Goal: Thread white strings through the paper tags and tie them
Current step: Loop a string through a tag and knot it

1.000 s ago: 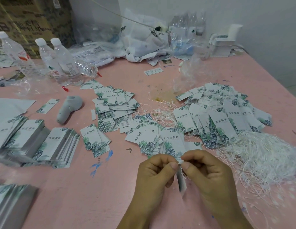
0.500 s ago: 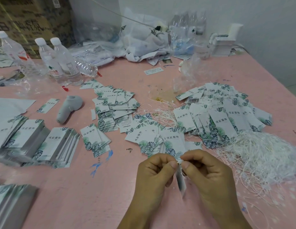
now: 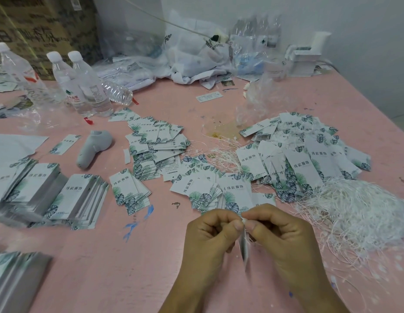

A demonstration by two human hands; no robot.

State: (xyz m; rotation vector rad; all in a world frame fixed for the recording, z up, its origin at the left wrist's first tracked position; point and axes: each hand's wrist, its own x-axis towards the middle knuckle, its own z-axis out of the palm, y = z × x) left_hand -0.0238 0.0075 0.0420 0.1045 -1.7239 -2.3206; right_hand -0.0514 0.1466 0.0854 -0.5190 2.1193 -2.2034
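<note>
Barely anything has moved since a second ago: the left hand (image 3: pixel 213 236) and right hand (image 3: pixel 280 238) are still pressed together, fingertips pinching the top of one paper tag (image 3: pixel 243 247) hanging edge-on between them. Looks like fiddly threading or knotting at the hole, though the string's too small to see. Loose white strings (image 3: pixel 363 213) are piled just right of the hands.

Three capped clear water bottles (image 3: pixel 83 84) stand at the far left of the pink table (image 3: pixel 106 267), with a fourth bottle (image 3: pixel 117 93) lying on its side just beside them. A grey handheld device (image 3: pixel 92 147), perhaps a small fan, lies nearer. Crumpled white plastic bags (image 3: pixel 196 59) heap along the back edge, cardboard boxes (image 3: pixel 38 26) behind.
</note>
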